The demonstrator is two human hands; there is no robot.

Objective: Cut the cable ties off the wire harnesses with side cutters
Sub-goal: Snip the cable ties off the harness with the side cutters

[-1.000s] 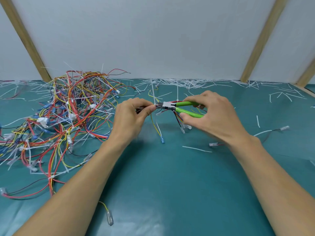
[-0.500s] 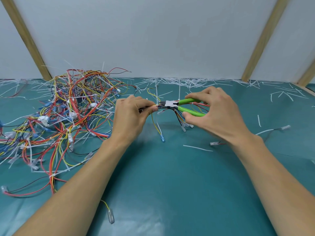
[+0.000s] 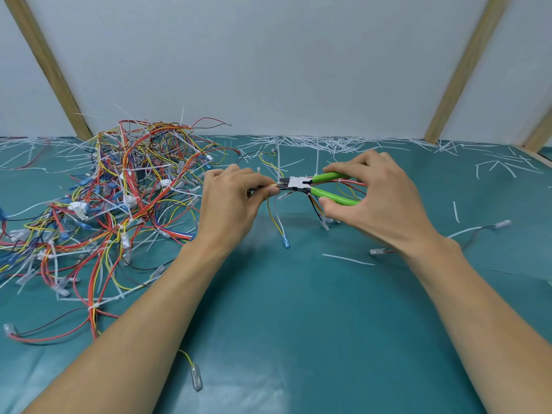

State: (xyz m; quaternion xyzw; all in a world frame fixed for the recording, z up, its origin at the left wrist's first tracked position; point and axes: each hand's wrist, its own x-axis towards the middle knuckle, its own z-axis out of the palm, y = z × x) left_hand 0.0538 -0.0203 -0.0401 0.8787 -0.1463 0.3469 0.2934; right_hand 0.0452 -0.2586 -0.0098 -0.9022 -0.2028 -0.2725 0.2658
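Above the teal bench [image 3: 298, 324], the left hand [image 3: 230, 204] pinches a thin multicoloured wire harness [image 3: 273, 201], while the right hand [image 3: 379, 198] grips green-handled side cutters [image 3: 325, 186], their tip touching the harness beside the left fingertips.

Left hand [image 3: 230, 204]: bare, no glove, ring or watch visible. Left forearm [image 3: 143, 318]: bare along its whole visible length, no sleeve in view. Right hand [image 3: 379, 198]: bare, no glove or ring; short, unpainted nail visible on the thumb. Right forearm [image 3: 466, 309]: bare to the frame edge, no sleeve, no wristband or strap.
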